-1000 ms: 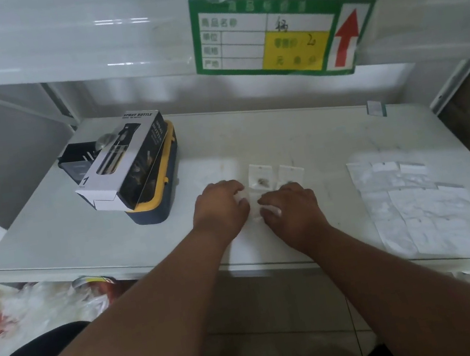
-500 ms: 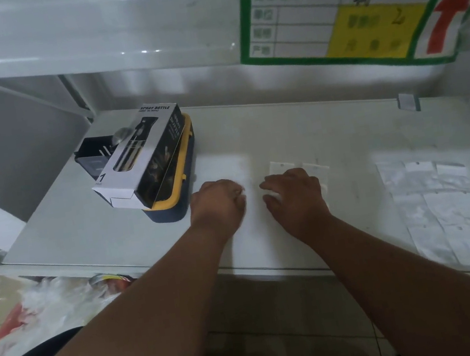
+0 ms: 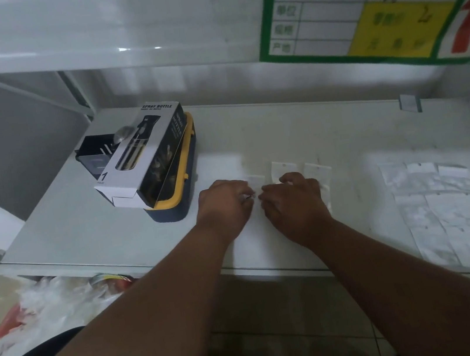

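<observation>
Bagging appears to be proceeding at the shelf (image 3: pixel 344 136) front, the left hand (image 3: pixel 225 205) pinching a small shiny piece (image 3: pixel 249 196) while the right hand (image 3: pixel 293 204), grip indeterminate, is curling over the clear packets (image 3: pixel 284 168); next, feeding it in is needing steadiness.

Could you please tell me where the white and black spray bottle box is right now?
In the head view, the white and black cardboard spray bottle box lies on a yellow-rimmed navy case, left of the left hand.
</observation>
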